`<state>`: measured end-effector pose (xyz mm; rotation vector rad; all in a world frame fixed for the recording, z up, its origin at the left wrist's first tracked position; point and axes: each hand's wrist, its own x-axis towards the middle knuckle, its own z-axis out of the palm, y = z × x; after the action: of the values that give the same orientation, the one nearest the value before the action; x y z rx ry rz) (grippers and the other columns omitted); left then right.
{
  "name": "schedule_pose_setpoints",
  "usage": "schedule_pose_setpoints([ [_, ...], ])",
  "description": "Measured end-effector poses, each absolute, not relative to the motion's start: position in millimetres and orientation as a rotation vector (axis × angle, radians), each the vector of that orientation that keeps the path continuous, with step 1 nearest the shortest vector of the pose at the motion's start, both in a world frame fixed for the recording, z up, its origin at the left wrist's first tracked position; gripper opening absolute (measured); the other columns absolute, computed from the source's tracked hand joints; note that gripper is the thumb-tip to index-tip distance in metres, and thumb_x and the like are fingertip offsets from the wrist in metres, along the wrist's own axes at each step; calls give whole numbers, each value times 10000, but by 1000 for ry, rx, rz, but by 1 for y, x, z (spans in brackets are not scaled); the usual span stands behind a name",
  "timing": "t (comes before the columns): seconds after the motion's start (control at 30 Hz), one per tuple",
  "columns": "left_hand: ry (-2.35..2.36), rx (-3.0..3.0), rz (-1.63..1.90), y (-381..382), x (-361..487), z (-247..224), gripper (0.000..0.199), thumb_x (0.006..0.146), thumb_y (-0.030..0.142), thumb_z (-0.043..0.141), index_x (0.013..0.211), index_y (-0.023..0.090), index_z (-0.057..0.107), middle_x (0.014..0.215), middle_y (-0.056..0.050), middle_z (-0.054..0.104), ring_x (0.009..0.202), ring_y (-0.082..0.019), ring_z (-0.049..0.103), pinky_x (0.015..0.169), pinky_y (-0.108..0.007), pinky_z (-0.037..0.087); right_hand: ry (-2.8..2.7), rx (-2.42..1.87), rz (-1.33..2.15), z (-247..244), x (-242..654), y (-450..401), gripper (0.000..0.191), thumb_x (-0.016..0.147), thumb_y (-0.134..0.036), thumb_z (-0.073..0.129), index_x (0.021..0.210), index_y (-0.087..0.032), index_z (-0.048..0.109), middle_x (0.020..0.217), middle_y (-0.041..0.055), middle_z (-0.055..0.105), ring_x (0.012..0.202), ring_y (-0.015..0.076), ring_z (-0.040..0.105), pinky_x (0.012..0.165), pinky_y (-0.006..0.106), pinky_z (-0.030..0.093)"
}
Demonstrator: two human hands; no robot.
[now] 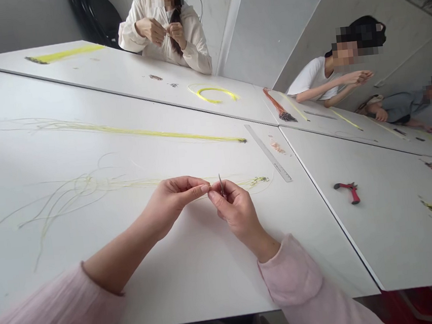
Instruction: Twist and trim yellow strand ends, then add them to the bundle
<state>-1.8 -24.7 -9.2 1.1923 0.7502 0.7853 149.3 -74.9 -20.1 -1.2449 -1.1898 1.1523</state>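
Note:
My left hand (181,198) is pinched closed, its thumb and fingertips meeting my right fingertips over something tiny. My right hand (238,208) is closed too. A thin pointed metal tool (221,184) sticks up from between its fingers; its lower part is hidden. Behind both hands a loose bundle of thin yellow line (134,183) lies along the table, fanning out at the left. Small dark hook-like metal pieces (262,179) gather at its right end. Farther back lies a tighter yellow line bundle (160,134) with a dark metal end.
A clear ruler (268,153) lies beyond my right hand, near a small pile of orange-pink bits (278,148). Red-handled pliers (349,191) rest on the right-hand table. Across from me a person in a cream jacket (193,29) works with both hands; others sit at the right.

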Motion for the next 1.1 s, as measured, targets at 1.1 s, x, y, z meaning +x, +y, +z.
schedule_pose_setpoints([
  [1.1,863,1125,805,-26,0,-9,171,752,302,682,670,185,588,767,-13,696,772,-161,658,718,-279,514,-1217,-1208,1337,-31,138,-76,300,900,-468,438,955,-205,572,762,-7,449,507,66,356,429,218,282],
])
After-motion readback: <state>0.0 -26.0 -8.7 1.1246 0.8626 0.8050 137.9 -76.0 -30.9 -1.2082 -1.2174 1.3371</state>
